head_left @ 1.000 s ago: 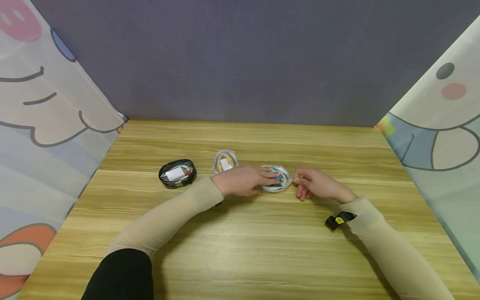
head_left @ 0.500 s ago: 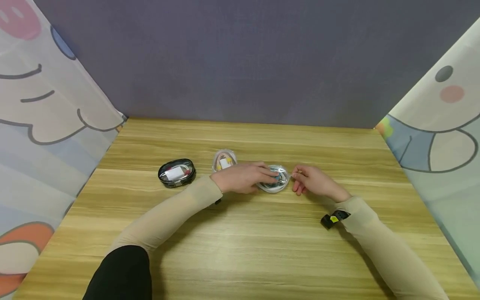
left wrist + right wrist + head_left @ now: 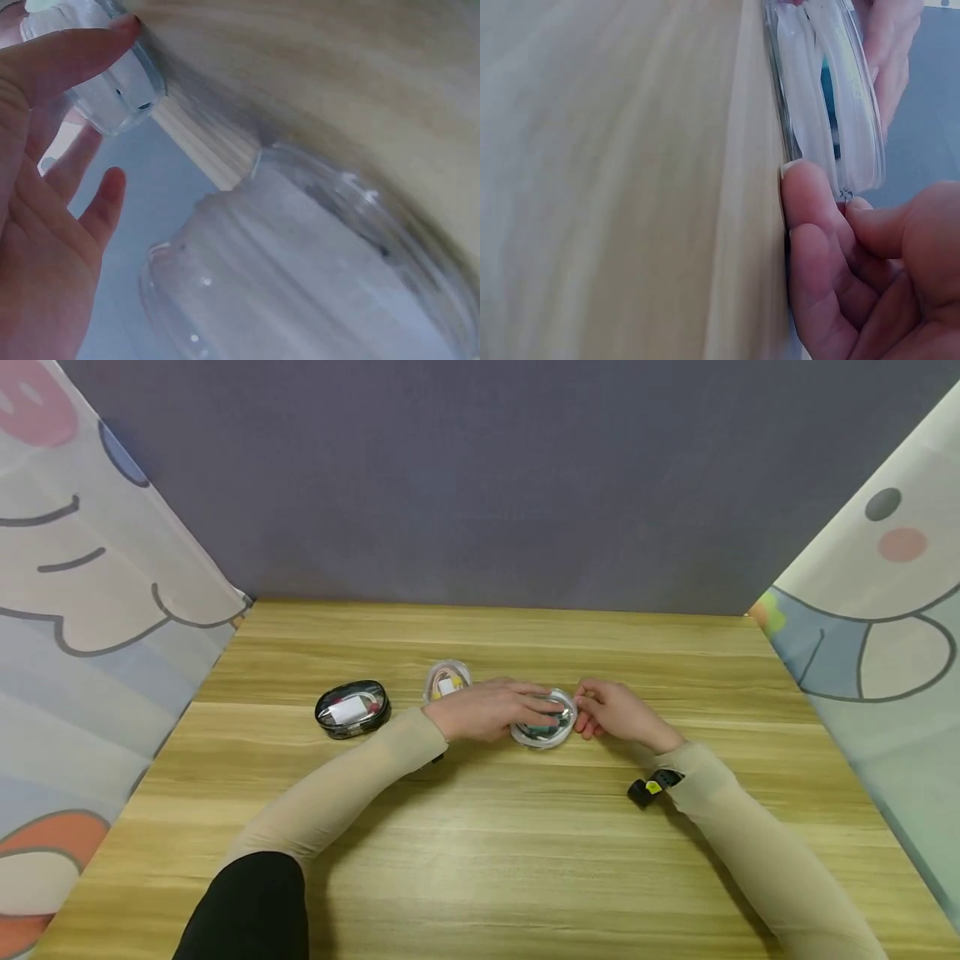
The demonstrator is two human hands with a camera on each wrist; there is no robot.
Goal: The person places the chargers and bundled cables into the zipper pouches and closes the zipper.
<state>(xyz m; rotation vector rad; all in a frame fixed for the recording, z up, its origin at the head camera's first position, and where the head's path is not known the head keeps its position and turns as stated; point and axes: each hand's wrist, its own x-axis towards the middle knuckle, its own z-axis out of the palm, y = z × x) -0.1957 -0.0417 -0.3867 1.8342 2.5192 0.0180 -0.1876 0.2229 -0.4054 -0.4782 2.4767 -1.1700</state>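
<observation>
A small clear oval zip pouch [image 3: 546, 737] with white trim lies on the wooden table, a teal item and other contents inside. My left hand [image 3: 495, 710] holds it from the left, fingers spread over its top. In the left wrist view the left thumb [image 3: 82, 56] presses along the pouch's side. At the right end my right hand [image 3: 611, 714] pinches the small zipper pull [image 3: 845, 195] between thumb and finger. Between the white zip bands in the right wrist view there is a gap, with teal showing through. The fingers partly cover the pull.
A second clear pouch [image 3: 447, 677] with white trim stands just behind the left hand. Farther left lies a black-trimmed clear pouch [image 3: 352, 709] holding a white block and cable. A grey panel [image 3: 480, 485] rises behind the table [image 3: 480, 860], with patterned cloths on both sides.
My right hand has shifted left and slightly away from me, along the pouch's right end with the zipper pull. My left hand stays on the pouch, its fingers slightly shifted.
</observation>
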